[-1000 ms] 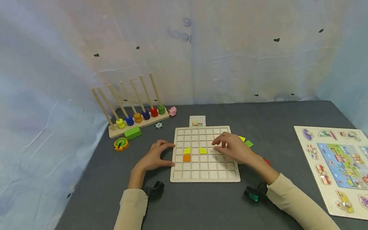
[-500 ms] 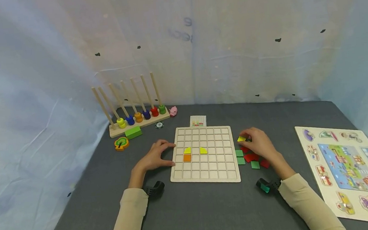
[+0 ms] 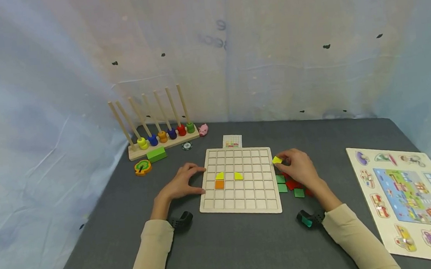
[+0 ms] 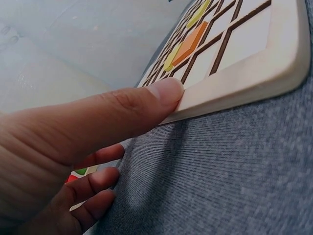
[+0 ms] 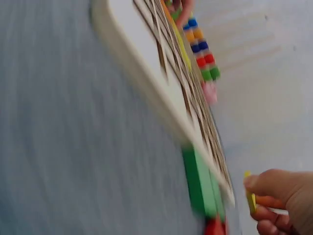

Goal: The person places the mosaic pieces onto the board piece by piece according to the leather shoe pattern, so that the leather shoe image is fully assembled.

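Observation:
My right hand [image 3: 299, 167] pinches a yellow tile [image 3: 277, 160] with a slanted side between thumb and fingertips, just off the right edge of a wooden grid board [image 3: 241, 212]. The thumb and forefinger of my left hand [image 3: 181, 182] touch the board's left edge; the left wrist view shows the thumb [image 4: 151, 100] against its side. On the grid lie an orange square tile [image 3: 219, 184], a yellow tile [image 3: 220, 176] right above it and another yellow tile [image 3: 239, 176] farther right. Below my right hand are green tiles [image 3: 282, 187] and red tiles [image 3: 294, 184], partly hidden.
A small pattern card [image 3: 232, 141] lies at the board's far edge. Back left stand a peg stand with coloured beads [image 3: 162, 143], a pink pig [image 3: 203, 130], a round chip [image 3: 187, 146], a green block [image 3: 157, 154] and a tree piece [image 3: 142, 167]. A picture puzzle [image 3: 381, 227] lies right.
My right hand has gone from over the grid to the tiles on the right, picked up a yellow tile and moved slightly back toward the board. The left hand has stayed in place.

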{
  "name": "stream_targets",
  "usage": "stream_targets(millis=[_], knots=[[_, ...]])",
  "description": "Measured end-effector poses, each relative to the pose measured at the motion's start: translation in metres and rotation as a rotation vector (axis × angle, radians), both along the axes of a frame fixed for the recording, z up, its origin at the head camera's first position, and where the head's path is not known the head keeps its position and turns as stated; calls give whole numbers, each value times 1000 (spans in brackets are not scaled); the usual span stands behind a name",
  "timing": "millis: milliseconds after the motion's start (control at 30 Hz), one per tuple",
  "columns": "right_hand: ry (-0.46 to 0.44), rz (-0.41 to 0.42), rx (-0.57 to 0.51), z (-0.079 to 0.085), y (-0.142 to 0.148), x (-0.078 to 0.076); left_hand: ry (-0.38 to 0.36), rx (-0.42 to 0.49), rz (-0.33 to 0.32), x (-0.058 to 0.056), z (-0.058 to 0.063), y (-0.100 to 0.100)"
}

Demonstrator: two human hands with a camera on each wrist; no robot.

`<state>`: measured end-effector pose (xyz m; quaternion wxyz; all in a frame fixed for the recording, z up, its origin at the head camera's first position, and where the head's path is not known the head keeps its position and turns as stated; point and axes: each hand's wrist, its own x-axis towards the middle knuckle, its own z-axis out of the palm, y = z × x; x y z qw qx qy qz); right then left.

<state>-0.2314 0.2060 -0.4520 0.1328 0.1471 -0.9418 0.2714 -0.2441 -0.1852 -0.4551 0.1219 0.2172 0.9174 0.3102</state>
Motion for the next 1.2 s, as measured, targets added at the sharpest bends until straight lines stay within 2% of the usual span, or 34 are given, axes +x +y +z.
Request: stream_targets(millis=[100,233,333,433,633,800,933,1200], knots=[[76,115,-60,3,-21,3,-2,-6,4,0,0,-1],[134,277,-107,3,-51,6,2,-1,-2,2,1,0],[138,367,-128,1,-72,8,4,10,-6,2,2,1],[108,418,-129,-1,-90,10,7,11,-9,2,1,1],[59,450,-108,-8,-111,13,5,4,-4,3,1,1],[106,449,-63,-10,-117,16,9,2,-2,3,1,1],[145,418,-39,-9,-118,18,10,3,-6,3,0,0],[77,394,-31,-7,-114,17,4,-6,-4,1,0,0]])
